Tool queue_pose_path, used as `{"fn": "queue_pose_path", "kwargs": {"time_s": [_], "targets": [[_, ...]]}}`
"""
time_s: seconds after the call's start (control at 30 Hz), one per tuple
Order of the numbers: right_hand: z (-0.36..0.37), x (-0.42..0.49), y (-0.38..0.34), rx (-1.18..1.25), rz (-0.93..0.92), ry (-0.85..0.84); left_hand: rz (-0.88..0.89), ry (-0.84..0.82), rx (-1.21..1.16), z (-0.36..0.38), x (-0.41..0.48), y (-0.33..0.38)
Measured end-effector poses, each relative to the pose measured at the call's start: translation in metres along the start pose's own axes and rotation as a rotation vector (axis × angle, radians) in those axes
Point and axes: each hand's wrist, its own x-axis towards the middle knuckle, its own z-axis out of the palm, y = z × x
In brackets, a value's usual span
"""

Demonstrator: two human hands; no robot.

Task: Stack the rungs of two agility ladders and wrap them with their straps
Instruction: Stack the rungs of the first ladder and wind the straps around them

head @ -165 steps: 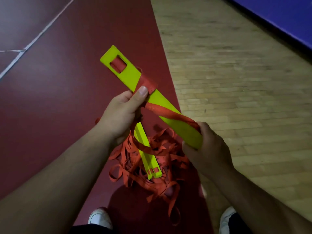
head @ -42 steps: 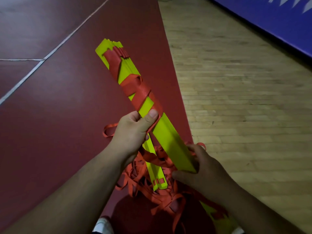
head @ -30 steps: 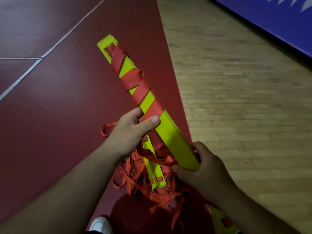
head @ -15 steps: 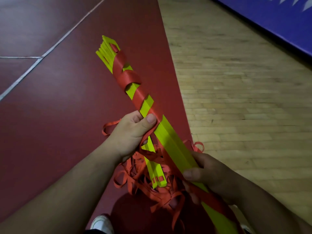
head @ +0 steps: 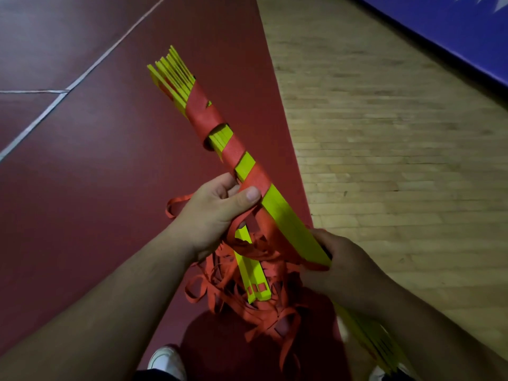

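Left hand [head: 217, 213] grips the middle of a long stack of flat yellow-green plastic rungs [head: 286, 215], thumb pinning the last turn of flat orange webbing strap [head: 236, 152] wound around the stack's far half. Right hand [head: 341, 268] is closed around the stack's near part, with strap under its fingers. Beyond the windings, the far rung tips [head: 170, 70] fan apart. Below the stack, on the dark red floor [head: 82, 174], lies a tangle of loose orange strap [head: 247, 295] with two more yellow-green rungs [head: 251, 273] in it. Likely risks: a lifted thumb would slacken the windings, and the tangle could snag the strap.
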Motion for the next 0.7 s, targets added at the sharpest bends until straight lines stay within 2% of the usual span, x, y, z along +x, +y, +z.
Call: {"fn": "queue_pose_path", "kwargs": {"time_s": [0.1,0.23,0.37,0.5,0.6,0.7], "targets": [[-0.001,-0.003,0.001,0.146,0.041,-0.141,-0.011,-0.102,-0.065,0.001,-0.001,0.002],[-0.005,-0.004,0.003,0.462,0.164,-0.338,-0.014,-0.188,0.105,-0.003,-0.001,0.005],[-0.013,-0.002,0.003,0.479,0.155,-0.352,0.002,-0.191,0.220,-0.005,-0.002,0.006],[-0.015,-0.001,0.004,0.518,0.127,-0.307,0.043,-0.084,0.163,0.002,-0.002,0.006],[-0.014,-0.001,0.001,0.288,0.105,-0.225,0.056,0.055,0.085,0.004,0.002,0.005],[0.000,-0.001,0.002,-0.106,0.120,0.057,0.067,0.182,0.045,0.001,0.006,0.004]]}}
